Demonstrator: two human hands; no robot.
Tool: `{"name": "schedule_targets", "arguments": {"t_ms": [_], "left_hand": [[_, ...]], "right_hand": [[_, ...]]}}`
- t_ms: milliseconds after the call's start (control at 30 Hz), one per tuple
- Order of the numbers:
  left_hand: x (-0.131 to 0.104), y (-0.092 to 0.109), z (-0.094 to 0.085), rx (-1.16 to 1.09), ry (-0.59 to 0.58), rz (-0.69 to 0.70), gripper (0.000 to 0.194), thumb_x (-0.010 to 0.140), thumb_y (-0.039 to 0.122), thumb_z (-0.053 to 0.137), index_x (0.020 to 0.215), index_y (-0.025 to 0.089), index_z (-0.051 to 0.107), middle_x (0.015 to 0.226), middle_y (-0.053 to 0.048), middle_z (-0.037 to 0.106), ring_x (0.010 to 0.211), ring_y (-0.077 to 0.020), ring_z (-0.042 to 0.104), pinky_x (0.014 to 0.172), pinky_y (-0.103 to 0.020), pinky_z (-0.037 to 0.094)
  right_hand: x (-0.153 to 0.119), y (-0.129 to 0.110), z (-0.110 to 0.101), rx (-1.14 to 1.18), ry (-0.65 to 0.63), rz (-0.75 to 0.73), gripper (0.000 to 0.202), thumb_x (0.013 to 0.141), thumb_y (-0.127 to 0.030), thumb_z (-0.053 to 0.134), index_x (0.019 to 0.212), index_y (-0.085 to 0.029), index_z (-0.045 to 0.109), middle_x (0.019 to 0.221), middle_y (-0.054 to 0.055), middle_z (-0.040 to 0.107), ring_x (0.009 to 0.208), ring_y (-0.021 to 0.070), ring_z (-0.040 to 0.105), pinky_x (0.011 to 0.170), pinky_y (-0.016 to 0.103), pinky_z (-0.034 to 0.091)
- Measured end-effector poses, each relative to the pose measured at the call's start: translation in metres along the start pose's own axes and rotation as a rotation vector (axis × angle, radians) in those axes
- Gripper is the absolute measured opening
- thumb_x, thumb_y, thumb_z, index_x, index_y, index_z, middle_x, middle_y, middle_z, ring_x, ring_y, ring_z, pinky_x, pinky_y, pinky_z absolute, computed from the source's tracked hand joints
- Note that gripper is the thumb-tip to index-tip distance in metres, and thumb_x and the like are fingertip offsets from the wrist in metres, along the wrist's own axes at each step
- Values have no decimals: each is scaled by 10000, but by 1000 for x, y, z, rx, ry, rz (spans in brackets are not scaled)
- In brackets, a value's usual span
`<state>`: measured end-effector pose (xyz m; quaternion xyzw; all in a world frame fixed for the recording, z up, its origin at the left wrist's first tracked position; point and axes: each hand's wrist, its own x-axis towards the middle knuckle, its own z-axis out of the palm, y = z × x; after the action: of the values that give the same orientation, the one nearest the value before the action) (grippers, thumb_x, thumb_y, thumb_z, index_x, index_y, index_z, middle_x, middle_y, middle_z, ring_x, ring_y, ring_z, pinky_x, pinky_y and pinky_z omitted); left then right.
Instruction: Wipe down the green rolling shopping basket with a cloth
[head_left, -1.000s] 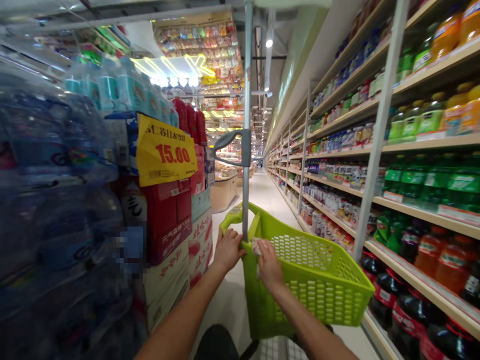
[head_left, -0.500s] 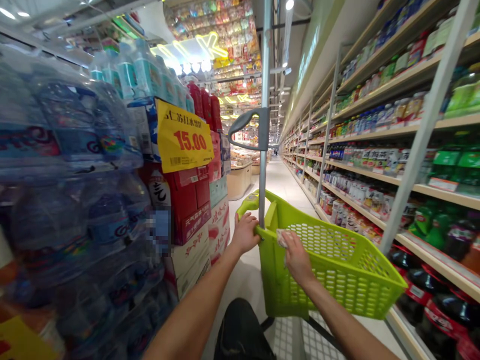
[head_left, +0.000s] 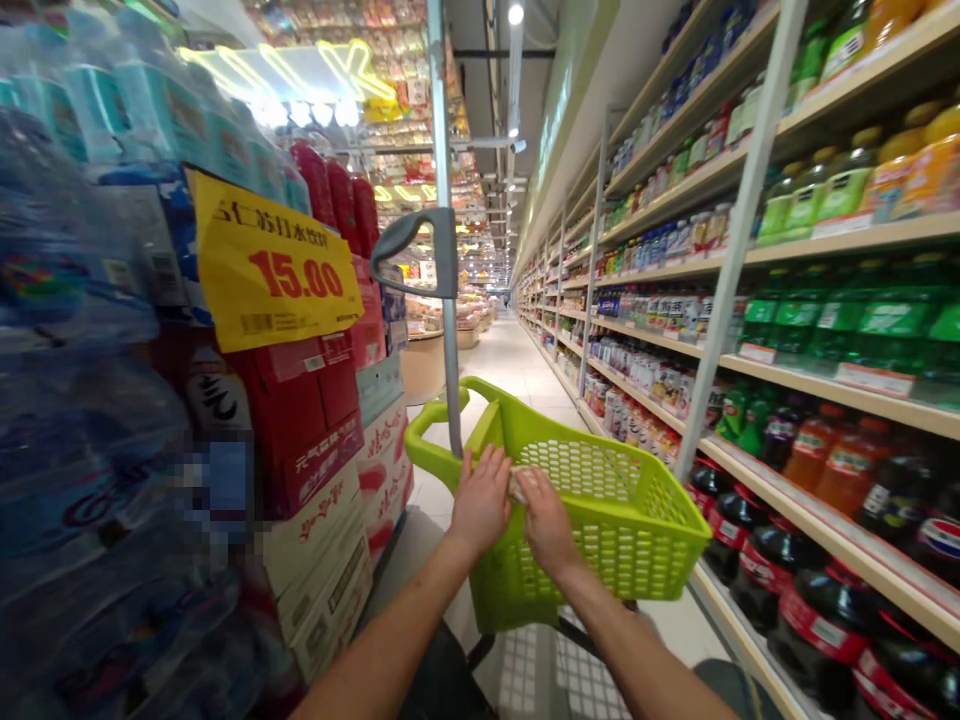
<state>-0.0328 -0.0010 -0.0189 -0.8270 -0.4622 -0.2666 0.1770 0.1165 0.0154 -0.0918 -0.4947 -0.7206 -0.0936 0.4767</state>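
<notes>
A lime-green basket (head_left: 600, 560) with perforated walls sits on a wheeled shopping cart frame. My left hand (head_left: 481, 498) rests at its near rim, fingers stretched out over the edge beside the grey upright pole. Just to its right, my right hand (head_left: 546, 515) is closed on a crumpled pale cloth (head_left: 517, 484), pressed to the same rim. Most of the cloth is hidden by the fingers, so I cannot tell if it is a tissue or a rag. A grey loop handle (head_left: 416, 255) is fixed higher on the pole.
At the left, shrink-wrapped water bottles (head_left: 82, 430) and drink cartons (head_left: 322, 560) are stacked close by, with a yellow price sign (head_left: 274, 265). Shelves of soda bottles (head_left: 847, 310) line the right. A pale tiled aisle (head_left: 491, 350) runs ahead between them.
My left hand has moved right along the rim, away from the basket's left corner, and now lies next to my right hand. The view has turned right, so the cart appears further left.
</notes>
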Motion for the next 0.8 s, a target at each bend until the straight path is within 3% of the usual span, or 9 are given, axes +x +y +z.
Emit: {"name": "schedule_targets", "arguments": {"t_ms": [100, 233, 467, 667, 800], "left_hand": [[7, -1, 9, 48, -147, -32, 503, 706, 189, 443, 1203, 116, 461, 1269, -111, 497, 1250, -243, 339, 1087, -473, 106], [6, -4, 8, 72, -187, -25, 553, 705, 226, 444, 1248, 124, 422, 1314, -93, 453, 1272, -232, 299, 1096, -448, 71], [3, 6, 7, 73, -191, -37, 571, 709, 273, 449, 1259, 123, 417, 1311, -96, 455, 1261, -234, 316, 1096, -435, 78], [2, 5, 7, 89, -220, 9, 579, 724, 249, 431, 1287, 124, 380, 1342, -89, 421, 1277, -231, 290, 1093, -433, 98], [4, 12, 13, 118, -193, -37, 549, 734, 242, 423, 1269, 123, 406, 1332, -99, 433, 1286, -244, 274, 1088, -471, 75]], "right_hand": [[-4, 20, -4, -25, 7, 54, 560, 699, 9, 337, 1177, -198, 541, 1236, 93, 493, 1163, 202, 424, 972, 394, 372], [-22, 59, -25, -95, 38, 154, 552, 671, 9, 351, 1136, -186, 575, 1213, 104, 511, 1154, 231, 431, 967, 434, 368], [-13, 24, -3, 4, 57, 85, 586, 699, 15, 322, 1201, -210, 523, 1271, 77, 469, 1195, 200, 396, 996, 402, 349], [-23, 62, -25, -83, 36, 159, 562, 683, 18, 317, 1152, -160, 568, 1250, 126, 480, 1183, 236, 409, 981, 436, 352], [-16, 39, -15, -51, 73, 124, 553, 698, 8, 333, 1164, -190, 556, 1243, 101, 492, 1180, 215, 412, 985, 426, 351]]}}
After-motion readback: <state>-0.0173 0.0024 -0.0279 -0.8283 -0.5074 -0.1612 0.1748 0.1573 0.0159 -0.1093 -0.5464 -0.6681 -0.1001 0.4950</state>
